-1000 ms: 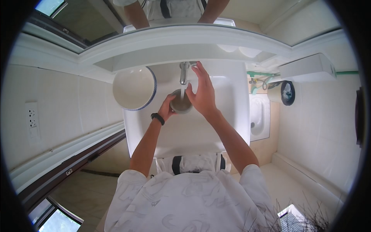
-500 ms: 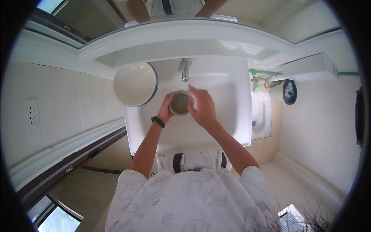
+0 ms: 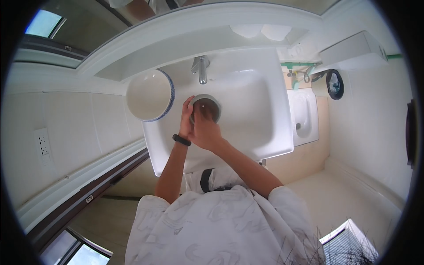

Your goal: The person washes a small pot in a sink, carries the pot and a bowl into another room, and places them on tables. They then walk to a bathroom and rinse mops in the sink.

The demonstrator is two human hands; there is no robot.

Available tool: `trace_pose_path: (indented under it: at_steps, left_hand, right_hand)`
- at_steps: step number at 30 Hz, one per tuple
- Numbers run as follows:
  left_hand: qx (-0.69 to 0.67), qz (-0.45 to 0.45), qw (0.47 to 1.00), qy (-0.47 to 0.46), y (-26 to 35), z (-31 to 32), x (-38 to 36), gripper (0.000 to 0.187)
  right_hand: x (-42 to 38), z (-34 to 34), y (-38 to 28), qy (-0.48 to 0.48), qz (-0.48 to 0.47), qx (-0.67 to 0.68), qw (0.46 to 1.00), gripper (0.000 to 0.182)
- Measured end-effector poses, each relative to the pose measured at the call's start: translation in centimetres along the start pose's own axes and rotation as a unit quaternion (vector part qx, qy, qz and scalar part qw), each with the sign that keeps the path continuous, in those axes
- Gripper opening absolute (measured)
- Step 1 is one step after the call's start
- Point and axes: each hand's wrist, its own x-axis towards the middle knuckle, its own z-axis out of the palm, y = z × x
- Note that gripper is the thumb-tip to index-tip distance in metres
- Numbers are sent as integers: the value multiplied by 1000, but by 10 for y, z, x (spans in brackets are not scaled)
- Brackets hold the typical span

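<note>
A small round grey bowl (image 3: 217, 106) with a brownish inside is held over the washbasin (image 3: 254, 106), just in front of the chrome faucet (image 3: 202, 75). My left hand (image 3: 186, 118) wraps around the bowl's left side, a black band on its wrist. Into the bowl reaches my right hand (image 3: 206, 131), its fingers close together and pointing down; their tips are hidden inside, and I cannot tell what they hold. To the left, a large white bowl (image 3: 148, 95) with a blue patterned rim rests on the basin's left edge.
A mirror shelf (image 3: 185, 46) runs along the wall behind the faucet. On the right are a squat toilet (image 3: 304, 115), a green pipe (image 3: 295, 64), a bin (image 3: 334, 84) with a dark rim and a white box (image 3: 351, 53). A wall socket (image 3: 42, 142) is at the left.
My right hand has gone from the bowl's right rim to inside the bowl, coming nearer my left hand. My left hand keeps its hold. The view has tilted slightly.
</note>
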Motion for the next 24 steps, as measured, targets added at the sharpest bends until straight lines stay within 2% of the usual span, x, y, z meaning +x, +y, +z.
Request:
trace_pose_path:
  at_steps: [3, 6, 8, 9, 11, 12, 14, 18, 21, 23, 24]
  left_hand:
    - [69, 13, 997, -42, 3, 4, 1, 57]
    - [20, -14, 999, -29, 1, 7, -3, 55]
    - [-12, -26, 999, -20, -2, 9, -5, 54]
    - [-12, -33, 999, -20, -3, 13, -6, 54]
    - [60, -12, 997, -36, -1, 20, -6, 54]
    - [63, -15, 997, -38, -1, 21, -7, 54]
    - [70, -30, 996, -51, 3, 25, -5, 47]
    - [72, -52, 995, -52, 0, 14, -2, 49]
    - [47, -58, 997, -37, -5, 9, -6, 55]
    - [-27, -83, 995, -43, -5, -3, -4, 52]
    - [-27, -83, 995, -43, -4, -6, -5, 52]
  right_hand:
    - [-6, 8, 3, -23, -3, -43, 999, 95]
    - [-12, 5, 10, -18, 22, -39, 999, 93]
    - [-14, 5, 21, -35, 21, 49, 998, 93]
    - [-16, 5, 22, -35, 28, 51, 998, 93]
    - [-17, 9, 18, 41, 55, 58, 996, 94]
    - [-18, 8, 14, 43, 58, 60, 996, 94]
    - [-19, 4, 9, 43, 70, -38, 996, 90]
    - [-19, -2, 19, 18, 55, -57, 997, 90]
    - [-28, -13, 20, -15, 63, -14, 998, 85]
    - [-35, -15, 21, 41, 15, 36, 998, 66]
    - [-36, -23, 18, 40, 15, 37, 998, 66]
